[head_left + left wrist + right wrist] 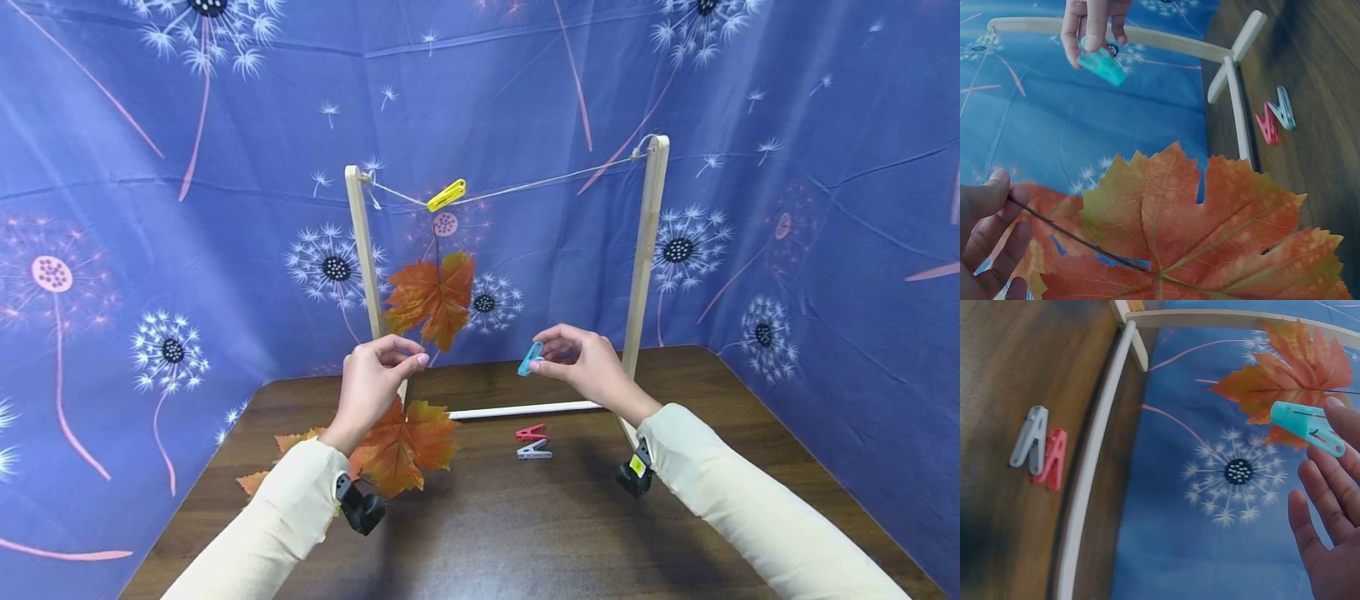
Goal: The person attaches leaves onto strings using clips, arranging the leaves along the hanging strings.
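Observation:
My left hand (378,375) pinches the thin dark stem (1079,237) of an orange artificial maple leaf (408,446), which hangs below the fingers. In my right hand (588,362) a turquoise clothespin (530,359) is held between thumb and fingertips, to the right of the left hand. Behind and above the hands, another maple leaf (431,300) hangs by its stem from a yellow clothespin (447,195) on a string (555,179). The right wrist view shows the turquoise clothespin's (1307,427) narrow shape at the fingertips.
Two wooden posts (647,250) hold the string, with a white bar (525,410) low between them. A red clothespin (532,432) and a grey clothespin (534,450) lie on the brown table (510,533). More leaves (294,439) lie by the left forearm. Patterned blue cloth (510,83) hangs behind.

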A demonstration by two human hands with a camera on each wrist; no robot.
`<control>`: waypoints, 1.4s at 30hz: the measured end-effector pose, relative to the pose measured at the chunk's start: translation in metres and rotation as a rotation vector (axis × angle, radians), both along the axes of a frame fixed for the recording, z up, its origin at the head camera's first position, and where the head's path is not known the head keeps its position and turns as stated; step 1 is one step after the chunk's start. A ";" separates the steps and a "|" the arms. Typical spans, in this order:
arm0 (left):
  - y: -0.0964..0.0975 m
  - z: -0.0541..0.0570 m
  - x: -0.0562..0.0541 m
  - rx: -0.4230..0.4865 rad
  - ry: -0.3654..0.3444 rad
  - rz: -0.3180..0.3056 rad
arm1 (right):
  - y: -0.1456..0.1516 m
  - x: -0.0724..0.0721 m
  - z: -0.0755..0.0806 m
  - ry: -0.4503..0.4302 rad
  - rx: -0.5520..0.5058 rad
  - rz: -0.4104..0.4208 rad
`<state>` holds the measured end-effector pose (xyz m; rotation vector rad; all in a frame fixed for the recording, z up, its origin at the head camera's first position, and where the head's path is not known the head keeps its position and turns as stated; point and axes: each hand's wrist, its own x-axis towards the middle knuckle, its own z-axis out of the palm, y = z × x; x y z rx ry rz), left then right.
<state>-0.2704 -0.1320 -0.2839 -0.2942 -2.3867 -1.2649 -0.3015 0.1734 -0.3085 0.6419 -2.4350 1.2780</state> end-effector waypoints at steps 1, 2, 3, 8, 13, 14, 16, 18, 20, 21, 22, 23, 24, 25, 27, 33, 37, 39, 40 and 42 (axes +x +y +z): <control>0.002 0.001 0.000 0.012 0.007 -0.003 | 0.001 -0.001 0.003 0.002 0.001 -0.007; 0.005 0.002 -0.001 0.023 0.013 -0.007 | 0.001 -0.001 0.006 0.004 -0.001 -0.012; 0.008 0.003 -0.002 0.034 0.018 -0.012 | 0.002 -0.002 0.009 0.004 -0.003 -0.016; 0.019 0.007 -0.007 0.083 0.029 -0.041 | 0.004 -0.004 0.024 0.003 -0.010 -0.027; 0.029 0.013 -0.014 0.131 0.055 -0.058 | 0.005 -0.005 0.038 -0.006 -0.019 -0.030; 0.031 0.014 -0.016 0.142 0.058 -0.059 | 0.005 -0.005 0.041 -0.005 -0.022 -0.029; 0.036 0.017 -0.018 0.162 0.060 -0.057 | 0.006 -0.006 0.047 -0.001 -0.031 -0.026; 0.039 0.020 -0.020 0.176 0.064 -0.054 | 0.006 -0.007 0.052 0.001 -0.043 -0.024; 0.042 0.023 -0.022 0.189 0.070 -0.050 | 0.006 -0.009 0.057 0.004 -0.056 -0.024; 0.044 0.024 -0.024 0.193 0.073 -0.047 | 0.006 -0.010 0.060 0.004 -0.065 -0.023; 0.045 0.026 -0.025 0.198 0.078 -0.044 | 0.006 -0.011 0.062 0.004 -0.072 -0.024; 0.047 0.027 -0.026 0.201 0.080 -0.038 | 0.006 -0.011 0.064 0.001 -0.082 -0.023; 0.048 0.028 -0.027 0.205 0.084 -0.036 | 0.006 -0.012 0.067 0.001 -0.090 -0.021; 0.050 0.030 -0.028 0.209 0.087 -0.035 | 0.006 -0.012 0.069 0.001 -0.098 -0.019; 0.053 0.032 -0.030 0.218 0.093 -0.036 | 0.007 -0.013 0.073 0.000 -0.114 -0.016; 0.061 0.037 -0.036 0.239 0.115 -0.059 | 0.007 -0.016 0.085 0.037 -0.145 -0.019; 0.063 0.040 -0.040 0.263 0.123 -0.073 | 0.007 -0.018 0.095 0.056 -0.153 -0.023; 0.064 0.042 -0.042 0.274 0.121 -0.077 | 0.007 -0.019 0.099 0.065 -0.158 -0.031; 0.065 0.043 -0.043 0.276 0.123 -0.077 | 0.007 -0.019 0.101 0.070 -0.162 -0.036; 0.066 0.045 -0.045 0.285 0.125 -0.078 | 0.008 -0.021 0.106 0.080 -0.163 -0.046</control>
